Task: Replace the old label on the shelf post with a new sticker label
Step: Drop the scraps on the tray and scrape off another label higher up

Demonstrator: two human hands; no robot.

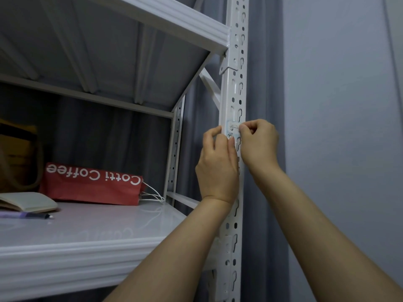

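Post (234, 92): white painted metal, smooth, perforated. Shelf (91, 234): glossy white metal. Bag (91, 184): matt red paper. Curtain (261, 149): grey cloth. Label (233, 127): paper.

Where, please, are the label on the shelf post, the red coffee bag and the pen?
label (233, 127): head view, its marked middle.
red coffee bag (91, 187): head view, plain red side below the lettering.
pen (44, 216): head view, its dark end.

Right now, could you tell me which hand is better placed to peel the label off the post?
The right hand: it pinches the label's right edge, while the left hand just holds the post.
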